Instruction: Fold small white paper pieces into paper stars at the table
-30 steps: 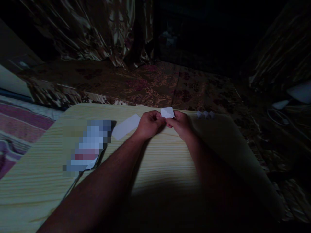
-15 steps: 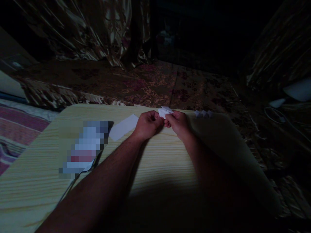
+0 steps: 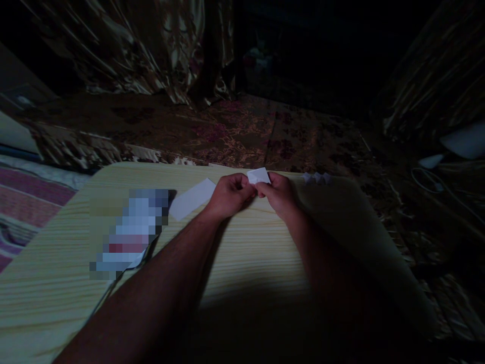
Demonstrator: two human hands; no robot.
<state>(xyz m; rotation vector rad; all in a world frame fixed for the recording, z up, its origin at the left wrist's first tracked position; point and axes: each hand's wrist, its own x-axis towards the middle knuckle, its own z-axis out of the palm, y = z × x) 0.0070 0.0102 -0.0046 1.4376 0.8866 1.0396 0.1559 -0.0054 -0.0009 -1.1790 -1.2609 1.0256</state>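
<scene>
Near the far edge of the light wooden table, a small piece of folded white paper is pinched between both hands. My left hand has its fingers closed on the paper's left corner. My right hand grips the right side, with the thumb across the front. The paper's lower part is hidden by the fingers. To the left of my left hand lies a flat white strip of paper. Small folded paper pieces sit in a row to the right of my right hand.
On the left of the wooden table lies a pixelated flat object with a cable leading toward me. A patterned cloth surface runs behind the table. A white lamp-like object with a cord is at the right.
The paper in my hands has gone from a pointed, several-flapped shape to a flatter, four-sided face. My hands have barely moved.
</scene>
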